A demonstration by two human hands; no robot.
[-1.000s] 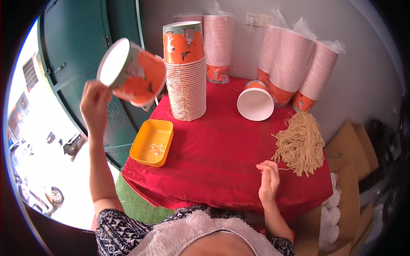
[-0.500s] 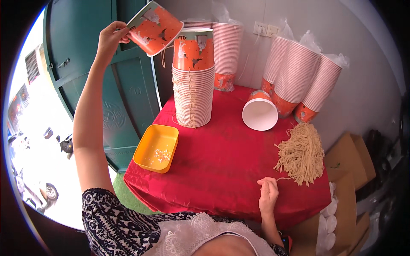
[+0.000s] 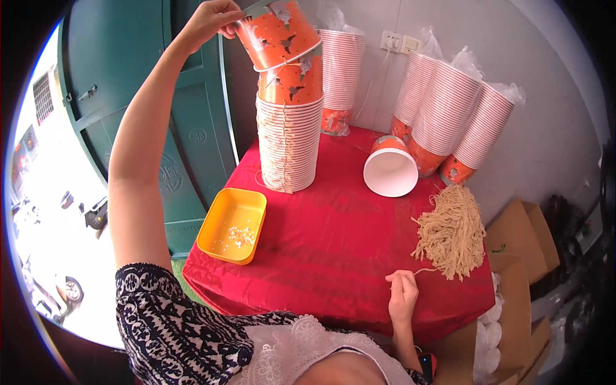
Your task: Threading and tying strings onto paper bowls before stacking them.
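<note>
At the upper left, my left hand (image 3: 215, 19) grips an orange patterned paper bucket (image 3: 277, 37) by its base edge. The bucket is tilted, its rim down over the top of a tall stack of upside-down paper buckets (image 3: 290, 128); whether the two touch I cannot tell. Beige strings hang down the stack's side. My right hand (image 3: 403, 295), near the table's front edge, is closed in a pinch on the end of a beige string (image 3: 427, 269). That string leads to a bundle of beige strings (image 3: 452, 234) on the right side of the table.
A yellow tray (image 3: 212, 234) with small white bits stands on the red-covered table (image 3: 321, 256). One bucket (image 3: 390, 172) lies on its side. Plastic-wrapped bucket stacks (image 3: 444, 106) stand along the wall. Cardboard boxes (image 3: 523, 237) are at the right; a green door (image 3: 192, 135) is at the left.
My left hand has moved right and up, bringing the bucket from beside the stack to over its top. My right hand stays nearly in place with the string.
</note>
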